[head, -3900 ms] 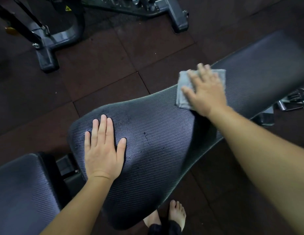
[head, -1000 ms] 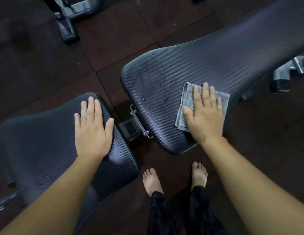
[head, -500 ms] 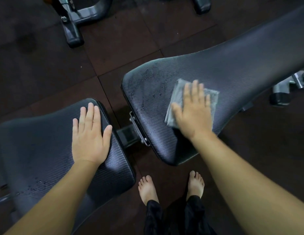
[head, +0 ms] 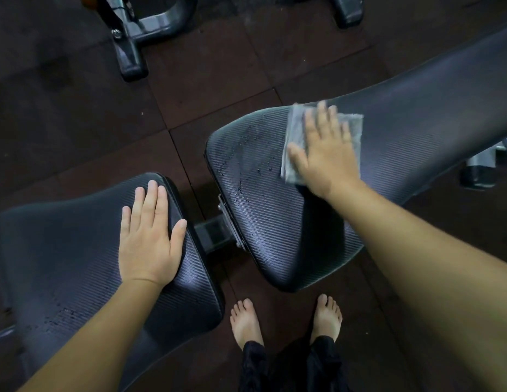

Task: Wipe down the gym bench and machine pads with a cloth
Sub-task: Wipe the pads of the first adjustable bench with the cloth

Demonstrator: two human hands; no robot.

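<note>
The right hand (head: 326,159), fingers (head: 321,114) straight and slightly spread, has pushed the grey folded cloth (head: 296,137) to the far edge of the long black ribbed back pad (head: 275,222), leaving water droplets (head: 246,154) beside it unwiped.

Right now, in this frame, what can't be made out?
Cloth: head view, middle hidden under the right hand; both blurred.
Back pad: far end cut off by the right edge.
Seat pad: partly covered by the left hand and forearm; left end lost in shadow.
Bench frame: mostly hidden beneath the pads.
Machine base: cut off by the top edge.
</note>
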